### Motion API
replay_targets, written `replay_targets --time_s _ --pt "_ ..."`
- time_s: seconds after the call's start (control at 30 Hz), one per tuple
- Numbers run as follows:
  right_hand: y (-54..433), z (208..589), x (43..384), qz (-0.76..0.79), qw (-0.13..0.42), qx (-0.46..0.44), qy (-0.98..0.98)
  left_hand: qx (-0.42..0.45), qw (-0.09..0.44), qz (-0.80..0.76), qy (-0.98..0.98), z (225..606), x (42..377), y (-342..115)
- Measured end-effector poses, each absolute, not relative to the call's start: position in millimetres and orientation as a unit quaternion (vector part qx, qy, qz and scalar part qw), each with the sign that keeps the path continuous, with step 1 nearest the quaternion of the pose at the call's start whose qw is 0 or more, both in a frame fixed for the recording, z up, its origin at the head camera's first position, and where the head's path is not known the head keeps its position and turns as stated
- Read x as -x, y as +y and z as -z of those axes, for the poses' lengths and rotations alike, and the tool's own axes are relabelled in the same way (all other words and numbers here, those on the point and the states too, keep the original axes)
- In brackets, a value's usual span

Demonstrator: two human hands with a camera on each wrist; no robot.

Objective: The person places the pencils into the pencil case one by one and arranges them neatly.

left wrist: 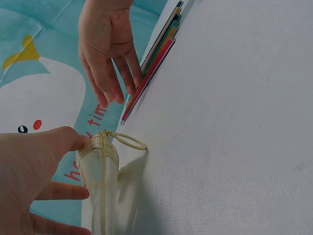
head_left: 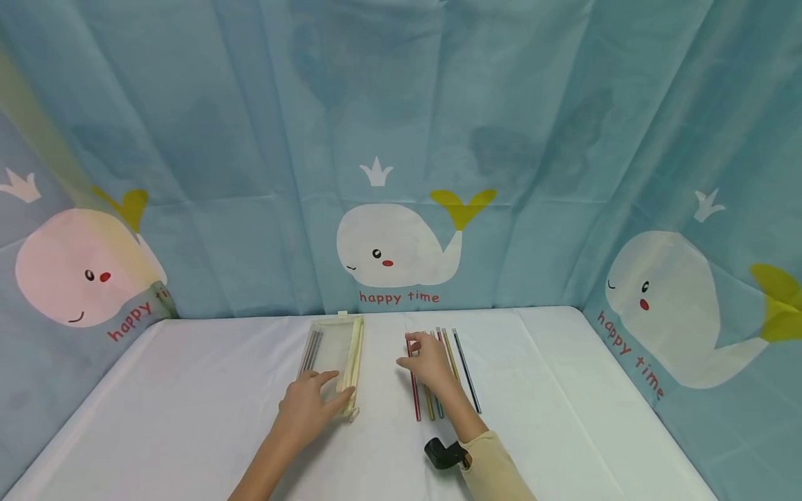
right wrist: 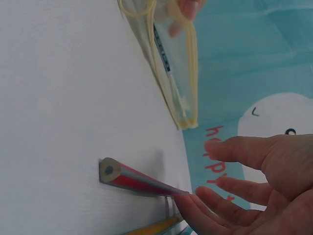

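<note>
A see-through pencil pouch (head_left: 332, 346) with cream trim lies flat on the table, with slim grey pencils (head_left: 311, 351) inside along its left side. My left hand (head_left: 307, 410) rests at its near end, thumb by the zipper edge and fingers spread. In the left wrist view, the thumb touches the pouch's corner near a cord loop (left wrist: 129, 140). My right hand (head_left: 432, 362) hovers over a row of several pencils, fingers loosely extended, fingertips right by a red pencil (right wrist: 137, 180). A yellow pencil (head_left: 429, 407) lies beside it, and a dark pencil (head_left: 466, 372) lies farthest right.
White cloth covers the table (head_left: 564, 417). A blue curtain (head_left: 532, 264) with whale prints hangs behind and along both sides. A black device (head_left: 443, 454) sits at my right wrist, next to a beige sleeve (head_left: 498, 470).
</note>
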State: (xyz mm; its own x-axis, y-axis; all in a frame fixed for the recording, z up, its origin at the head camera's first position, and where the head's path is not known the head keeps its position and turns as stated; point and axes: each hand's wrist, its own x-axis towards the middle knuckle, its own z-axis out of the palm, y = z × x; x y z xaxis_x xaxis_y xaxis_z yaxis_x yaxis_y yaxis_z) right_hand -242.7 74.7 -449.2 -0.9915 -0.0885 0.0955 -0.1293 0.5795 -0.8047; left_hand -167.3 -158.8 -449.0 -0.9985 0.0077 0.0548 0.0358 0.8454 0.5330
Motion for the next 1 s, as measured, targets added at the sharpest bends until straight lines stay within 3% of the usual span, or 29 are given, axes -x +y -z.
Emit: replay_targets --time_s 0.37,1.0 --pt "70.5 454.7 241.4 -0.455 -0.002 -0.056 -0.889 0.008 0.025 0.282 -0.959 450.7 168.3 -159.6" --pt "59.7 465.8 241.2 -0.42 0.001 -0.061 -0.905 0.008 0.018 0.28 -0.96 449.2 168.4 -158.5"
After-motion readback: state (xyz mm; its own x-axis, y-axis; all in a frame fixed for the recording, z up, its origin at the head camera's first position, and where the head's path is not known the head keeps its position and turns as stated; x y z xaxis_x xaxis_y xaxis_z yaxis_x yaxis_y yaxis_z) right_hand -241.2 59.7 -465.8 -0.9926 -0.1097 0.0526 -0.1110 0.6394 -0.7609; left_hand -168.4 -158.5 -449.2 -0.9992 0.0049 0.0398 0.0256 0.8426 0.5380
